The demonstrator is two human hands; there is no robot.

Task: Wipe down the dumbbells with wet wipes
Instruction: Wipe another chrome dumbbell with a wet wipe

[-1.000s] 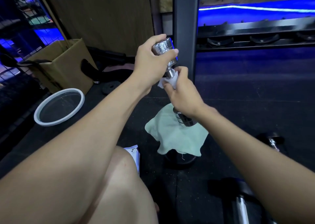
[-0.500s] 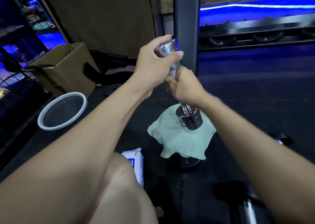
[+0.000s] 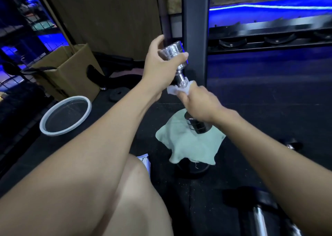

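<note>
you hold a chrome dumbbell [image 3: 181,77] upright and tilted, a wipe [image 3: 177,90] on its bar.

your left hand [image 3: 159,68] is closed round the top head, fingers over the rim. your right hand [image 3: 199,103] is wrapped tight on the bar with the white wipe bunched under it, just below the left. the lower head hangs just above a green cloth [image 3: 190,144] that drapes a dark round thing on the floor. to your left a round white-rimmed tub [image 3: 49,129] lies tipped toward you; nothing shows inside. behind it an open box [image 3: 71,77] stands, its contents hidden. a wipes pack [image 3: 144,161] peeks out beside your knee. another dumbbell [image 3: 260,217] lies low right.
</note>
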